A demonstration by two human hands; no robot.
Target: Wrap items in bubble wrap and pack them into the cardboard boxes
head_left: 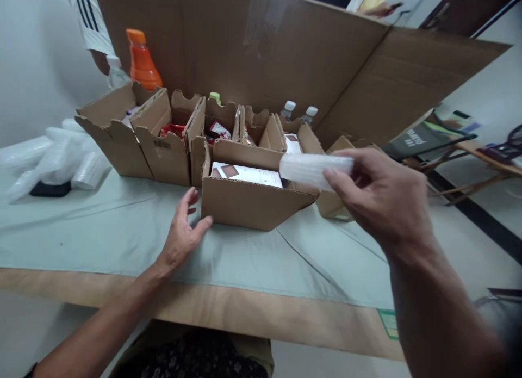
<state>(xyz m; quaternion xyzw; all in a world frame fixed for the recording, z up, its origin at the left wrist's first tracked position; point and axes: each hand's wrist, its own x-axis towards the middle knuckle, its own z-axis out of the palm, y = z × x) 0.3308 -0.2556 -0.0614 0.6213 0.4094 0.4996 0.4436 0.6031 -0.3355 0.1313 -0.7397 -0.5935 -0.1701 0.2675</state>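
My right hand [377,196] pinches a clear plastic packet [312,168] and holds it over the right side of an open cardboard box [248,204]. Inside that box lies a white carton with a brown square [244,174]. My left hand [183,231] rests on the pale green table cover [122,231] with fingers spread, its thumb touching the box's lower left corner.
Behind stand a row of open cardboard boxes [163,144] with packets inside, an orange bottle [142,62], two capped bottles [299,111] and a large cardboard sheet [265,51]. Clear plastic bags [57,160] lie at the left. Another person's arm [98,41] shows at the back left.
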